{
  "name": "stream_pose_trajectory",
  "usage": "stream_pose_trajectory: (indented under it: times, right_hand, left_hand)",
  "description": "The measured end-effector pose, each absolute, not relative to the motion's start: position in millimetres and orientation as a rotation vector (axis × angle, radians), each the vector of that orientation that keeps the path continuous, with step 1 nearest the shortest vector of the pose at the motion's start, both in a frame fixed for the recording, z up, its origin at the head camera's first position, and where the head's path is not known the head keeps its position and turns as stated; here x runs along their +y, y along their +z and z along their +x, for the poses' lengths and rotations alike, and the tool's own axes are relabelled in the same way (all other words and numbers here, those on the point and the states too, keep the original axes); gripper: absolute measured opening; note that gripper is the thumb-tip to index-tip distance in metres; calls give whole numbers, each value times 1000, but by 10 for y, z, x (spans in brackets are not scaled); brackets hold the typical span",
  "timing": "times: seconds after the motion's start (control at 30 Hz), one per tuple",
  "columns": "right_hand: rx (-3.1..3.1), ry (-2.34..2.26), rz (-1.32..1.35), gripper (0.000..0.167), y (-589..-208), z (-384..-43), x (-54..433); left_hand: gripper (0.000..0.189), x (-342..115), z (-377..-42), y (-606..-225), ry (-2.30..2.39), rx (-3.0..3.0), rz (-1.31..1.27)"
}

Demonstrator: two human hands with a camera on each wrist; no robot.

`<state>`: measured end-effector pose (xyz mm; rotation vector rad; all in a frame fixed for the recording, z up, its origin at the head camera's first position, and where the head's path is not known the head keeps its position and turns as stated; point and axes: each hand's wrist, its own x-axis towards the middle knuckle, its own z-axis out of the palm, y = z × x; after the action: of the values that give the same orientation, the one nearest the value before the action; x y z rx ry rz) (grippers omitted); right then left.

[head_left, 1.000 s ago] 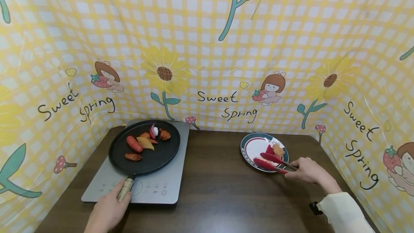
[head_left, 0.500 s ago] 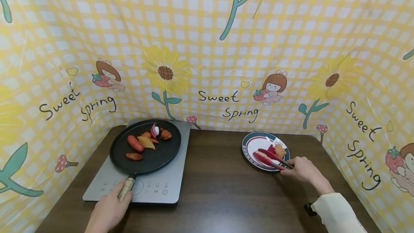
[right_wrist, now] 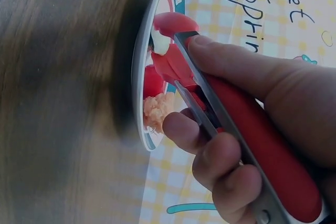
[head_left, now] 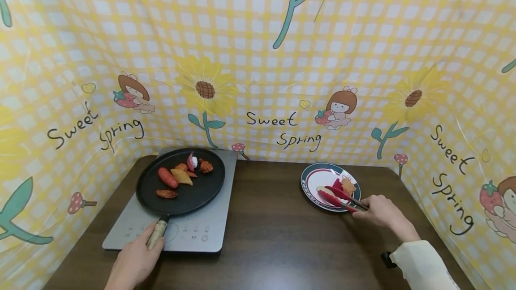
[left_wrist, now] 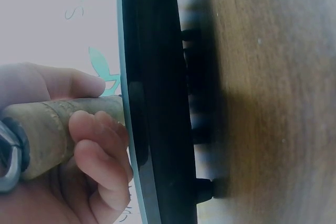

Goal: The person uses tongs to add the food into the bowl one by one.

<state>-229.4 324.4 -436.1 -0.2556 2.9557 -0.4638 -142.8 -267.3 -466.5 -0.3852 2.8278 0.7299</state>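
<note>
My left hand grips the wooden-looking handle of a black flat pan, fingers curled round it. In the pan lie a red sausage, a yellow wedge, a purple-and-white piece and several browned pieces. My right hand holds red-tipped tongs over a plate with a dark green rim. Between the tong tips shows a pale greenish-white piece; whether it is pinched, I cannot tell. Beside them sit a red piece and a tan crumbly piece.
Under the pan is a silver induction cooktop with touch marks at its front. The dark wooden table stretches between cooktop and plate. A yellow checked cloth hangs behind and at both sides.
The tongs' tips have shifted slightly up and left over the plate, and a pale piece now shows more plainly at them. My left hand and the pan stay still.
</note>
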Motion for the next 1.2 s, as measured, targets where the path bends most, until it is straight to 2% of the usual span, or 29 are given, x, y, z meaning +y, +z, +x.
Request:
stream_pose_trajectory:
  times: [0.47,0.9,1.2]
  right_hand:
    - [2969,-574,-229,27,-4541,-2304,3273]
    - [2778,-962,99,37,-4670,-2293,3208]
    - [2606,-1201,135,42,-4743,-2315,3207]
  left_hand:
    - [74,-2656,-1434,-4669,721,2831,-394]
    - [73,-2645,-1437,-4652,713,2832,-400]
    - [72,-2646,-1420,-4650,713,2845,-387]
